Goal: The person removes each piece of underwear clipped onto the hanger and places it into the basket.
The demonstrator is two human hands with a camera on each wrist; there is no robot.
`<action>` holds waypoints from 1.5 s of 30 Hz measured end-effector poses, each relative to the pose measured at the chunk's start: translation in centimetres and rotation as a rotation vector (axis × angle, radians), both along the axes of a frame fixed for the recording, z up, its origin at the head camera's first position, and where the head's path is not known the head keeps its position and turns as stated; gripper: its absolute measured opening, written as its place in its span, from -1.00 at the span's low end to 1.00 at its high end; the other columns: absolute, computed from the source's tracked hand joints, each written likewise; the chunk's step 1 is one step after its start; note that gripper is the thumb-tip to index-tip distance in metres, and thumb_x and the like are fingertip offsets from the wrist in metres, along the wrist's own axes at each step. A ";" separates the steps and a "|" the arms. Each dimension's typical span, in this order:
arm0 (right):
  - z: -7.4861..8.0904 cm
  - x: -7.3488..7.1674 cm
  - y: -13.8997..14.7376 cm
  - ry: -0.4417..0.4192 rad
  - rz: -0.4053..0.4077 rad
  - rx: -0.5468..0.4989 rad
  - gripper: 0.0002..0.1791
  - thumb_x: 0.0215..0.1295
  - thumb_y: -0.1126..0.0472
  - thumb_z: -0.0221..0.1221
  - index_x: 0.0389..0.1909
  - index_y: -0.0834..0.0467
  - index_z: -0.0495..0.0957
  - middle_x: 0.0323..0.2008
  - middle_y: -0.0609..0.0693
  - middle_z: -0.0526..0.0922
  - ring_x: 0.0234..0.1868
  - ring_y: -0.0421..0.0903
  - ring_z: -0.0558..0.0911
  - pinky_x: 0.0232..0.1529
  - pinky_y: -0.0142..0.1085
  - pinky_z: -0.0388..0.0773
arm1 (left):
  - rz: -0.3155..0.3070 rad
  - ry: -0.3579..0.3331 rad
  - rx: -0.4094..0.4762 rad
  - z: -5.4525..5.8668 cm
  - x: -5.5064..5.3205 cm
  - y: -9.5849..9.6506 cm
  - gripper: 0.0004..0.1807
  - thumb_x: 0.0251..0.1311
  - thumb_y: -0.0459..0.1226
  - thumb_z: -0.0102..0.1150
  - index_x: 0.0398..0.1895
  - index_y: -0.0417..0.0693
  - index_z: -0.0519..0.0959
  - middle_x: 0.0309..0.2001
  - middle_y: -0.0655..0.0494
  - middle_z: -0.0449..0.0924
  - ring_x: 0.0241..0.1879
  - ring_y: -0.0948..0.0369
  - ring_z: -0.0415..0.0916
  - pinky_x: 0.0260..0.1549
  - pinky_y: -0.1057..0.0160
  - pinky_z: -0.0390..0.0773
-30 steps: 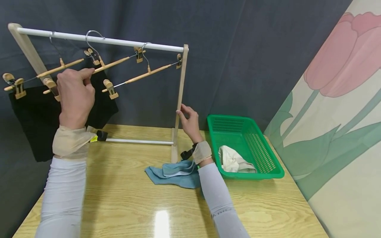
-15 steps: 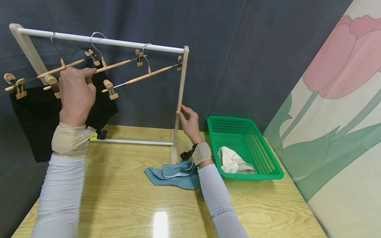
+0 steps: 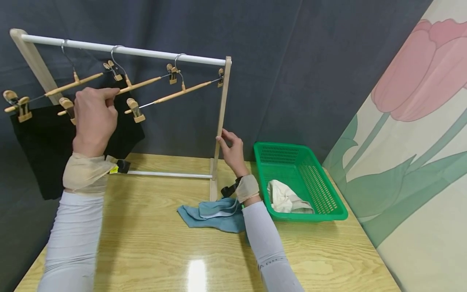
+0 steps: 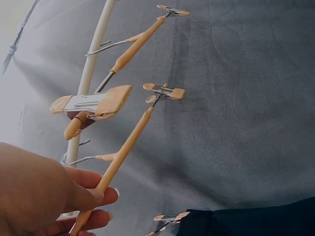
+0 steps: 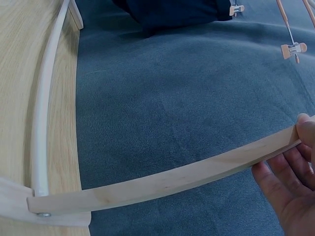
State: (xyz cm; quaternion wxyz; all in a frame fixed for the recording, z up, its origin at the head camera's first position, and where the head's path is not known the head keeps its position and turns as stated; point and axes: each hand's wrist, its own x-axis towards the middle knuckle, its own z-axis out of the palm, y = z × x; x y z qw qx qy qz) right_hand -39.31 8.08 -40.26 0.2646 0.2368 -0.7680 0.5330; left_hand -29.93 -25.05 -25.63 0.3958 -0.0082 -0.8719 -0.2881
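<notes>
Left hand (image 4: 42, 196) gripping tan clip hanger (image 4: 129, 143), white rail (image 4: 101, 29), grey backdrop (image 4: 241, 113)

A dark grey cloth (image 3: 292, 81) hangs behind a wood-grain table (image 3: 153, 243) with a bright glare (image 3: 197, 275), and a large pink tulip (image 3: 419, 77) decorates the pale wall (image 3: 438, 231).

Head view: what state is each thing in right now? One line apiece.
left hand: pinching middle hanger
right hand: holding a post of the rack
rack: upright
left hanger: hung, black garment clipped on
middle hanger: hook over the rail, far clip bare
right hanger: hung, clips bare
blue cloth: rumpled on the table
basket: upright, white cloth inside
white cloth: bunched
</notes>
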 end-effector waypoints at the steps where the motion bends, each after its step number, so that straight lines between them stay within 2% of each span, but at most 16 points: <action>1: 0.0 0.0 0.0 -0.001 0.001 0.000 -0.60 0.44 0.27 0.22 0.21 0.35 0.58 -0.05 0.27 0.70 0.01 0.14 0.68 0.04 -0.02 0.65 | 0.002 -0.001 0.000 -0.1 0.0 0.0 -0.61 0.43 -0.48 -0.10 0.16 -0.21 0.64 0.01 -0.40 0.65 -0.08 -0.35 0.57 -0.11 -0.24 0.47; 3: 0.0 0.1 0.0 -0.003 0.009 0.000 -0.60 0.44 0.26 0.22 0.21 0.35 0.58 -0.05 0.27 0.70 0.01 0.13 0.68 0.04 -0.02 0.65 | 0.000 0.011 -0.002 -0.2 0.0 0.0 -0.60 0.41 -0.49 -0.11 0.17 -0.21 0.64 0.01 -0.39 0.66 -0.08 -0.34 0.57 -0.13 -0.23 0.47; 6: 0.0 0.1 0.1 -0.003 0.016 -0.007 -0.61 0.44 0.27 0.22 0.21 0.35 0.58 -0.05 0.27 0.69 0.01 0.14 0.68 0.04 0.03 0.64 | -0.010 0.050 -0.008 -0.2 0.0 -0.1 -0.57 0.39 -0.52 -0.14 0.17 -0.21 0.64 0.03 -0.36 0.66 -0.01 -0.35 0.56 -0.04 -0.26 0.49; 10: 0.1 0.1 0.1 -0.007 0.014 -0.015 -0.60 0.44 0.27 0.22 0.22 0.36 0.58 -0.04 0.27 0.69 0.02 0.14 0.68 0.05 0.06 0.62 | -0.021 0.118 -0.012 -0.4 0.1 0.0 -0.55 0.39 -0.53 -0.16 0.21 -0.25 0.61 0.10 -0.33 0.64 0.13 -0.34 0.50 0.24 -0.21 0.40; 13: 0.1 0.0 0.1 -0.010 0.010 -0.009 -0.60 0.44 0.27 0.22 0.21 0.36 0.58 -0.04 0.26 0.70 0.02 0.14 0.68 0.05 0.01 0.63 | -0.015 0.176 -0.011 -0.6 0.5 0.1 -0.57 0.42 -0.51 -0.15 0.24 -0.27 0.59 0.15 -0.33 0.60 0.19 -0.30 0.44 0.36 -0.12 0.29; 18: 0.2 -0.1 0.1 -0.007 0.004 -0.005 -0.61 0.43 0.27 0.23 0.20 0.34 0.60 -0.05 0.25 0.70 0.01 0.12 0.68 0.06 -0.04 0.63 | 0.009 0.294 -0.011 -1.0 1.6 0.6 -0.60 0.45 -0.43 -0.10 0.25 -0.25 0.58 0.19 -0.30 0.55 0.25 -0.23 0.40 0.39 -0.07 0.26; 21: 0.1 0.0 0.1 -0.018 0.007 -0.012 -0.62 0.43 0.27 0.23 0.19 0.33 0.60 -0.05 0.25 0.70 0.01 0.11 0.67 0.05 -0.04 0.64 | 0.056 0.333 -0.013 -1.4 2.9 1.4 -0.59 0.48 -0.34 -0.09 0.25 -0.27 0.58 0.20 -0.31 0.52 0.22 -0.25 0.41 0.37 -0.12 0.29; 24: 0.1 0.0 0.0 -0.031 0.012 -0.009 -0.62 0.44 0.27 0.22 0.20 0.33 0.59 -0.03 0.24 0.69 0.03 0.10 0.67 0.03 -0.03 0.65 | 0.079 0.375 -0.022 -2.3 4.8 2.6 -0.60 0.48 -0.28 -0.09 0.19 -0.31 0.60 0.13 -0.34 0.54 0.12 -0.28 0.47 0.24 -0.18 0.40; 27: 0.2 0.1 -0.1 -0.030 0.012 0.000 -0.62 0.45 0.26 0.21 0.20 0.34 0.58 -0.01 0.25 0.68 0.05 0.11 0.67 0.02 -0.03 0.65 | 0.025 0.436 -0.024 -3.7 6.5 4.2 -0.63 0.46 -0.29 -0.05 0.07 -0.35 0.65 -0.03 -0.34 0.61 -0.04 -0.26 0.55 0.03 -0.20 0.52; 30: 0.3 0.2 0.0 -0.028 0.012 0.003 -0.61 0.46 0.26 0.20 0.20 0.38 0.56 -0.01 0.26 0.67 0.05 0.13 0.66 0.03 0.00 0.65 | -0.077 0.456 -0.034 -5.8 7.5 6.1 -0.68 0.42 -0.32 -0.01 -0.04 -0.37 0.67 -0.22 -0.30 0.65 -0.26 -0.19 0.58 -0.27 -0.13 0.55; 33: 0.7 0.6 -0.1 -0.033 0.007 0.007 -0.62 0.46 0.29 0.20 0.18 0.41 0.55 -0.02 0.28 0.67 0.04 0.14 0.65 0.02 -0.04 0.65 | -0.203 0.367 -0.074 -8.4 7.4 8.3 -0.76 0.33 -0.38 0.07 -0.10 -0.36 0.67 -0.38 -0.21 0.66 -0.50 -0.06 0.54 -0.56 0.05 0.47; 36: 2.0 1.9 0.0 -0.048 0.009 0.014 -0.62 0.45 0.33 0.19 0.18 0.46 0.53 -0.01 0.34 0.65 0.03 0.19 0.64 0.03 -0.01 0.63 | -0.314 0.140 -0.120 -11.3 6.4 10.8 -0.77 0.28 -0.38 0.14 -0.09 -0.31 0.68 -0.37 -0.14 0.70 -0.58 0.04 0.55 -0.68 0.17 0.43; 39: 2.5 2.4 0.0 -0.061 0.009 0.023 -0.62 0.44 0.37 0.18 0.19 0.49 0.51 0.01 0.40 0.63 0.04 0.27 0.62 0.06 0.10 0.59 | -0.383 -0.136 -0.169 -14.0 5.2 13.1 -0.72 0.30 -0.31 0.18 -0.01 -0.27 0.68 -0.21 -0.15 0.74 -0.44 0.03 0.65 -0.62 0.13 0.55; 41: 2.0 1.6 0.2 -0.065 0.012 0.029 -0.61 0.45 0.34 0.18 0.20 0.47 0.51 0.02 0.39 0.64 0.06 0.27 0.62 0.09 0.11 0.58 | -0.413 -0.281 -0.177 -15.7 4.5 14.4 -0.68 0.33 -0.27 0.18 0.05 -0.26 0.66 -0.13 -0.16 0.72 -0.36 0.02 0.67 -0.52 0.08 0.61; 42: 1.6 1.2 0.2 -0.065 0.012 0.033 -0.61 0.45 0.33 0.18 0.20 0.46 0.52 0.02 0.38 0.64 0.06 0.26 0.62 0.09 0.11 0.58 | -0.426 -0.334 -0.178 -16.5 4.2 15.0 -0.67 0.34 -0.27 0.18 0.08 -0.26 0.64 -0.11 -0.16 0.71 -0.34 0.03 0.68 -0.47 0.08 0.63; 45: 0.9 0.5 0.1 -0.078 0.023 0.041 -0.60 0.46 0.28 0.19 0.22 0.40 0.53 0.02 0.32 0.66 0.06 0.18 0.64 0.09 0.03 0.60 | -0.459 -0.433 -0.162 -18.6 3.6 16.5 -0.61 0.36 -0.27 0.19 0.17 -0.29 0.59 -0.21 -0.13 0.69 -0.51 0.11 0.59 -0.54 0.13 0.57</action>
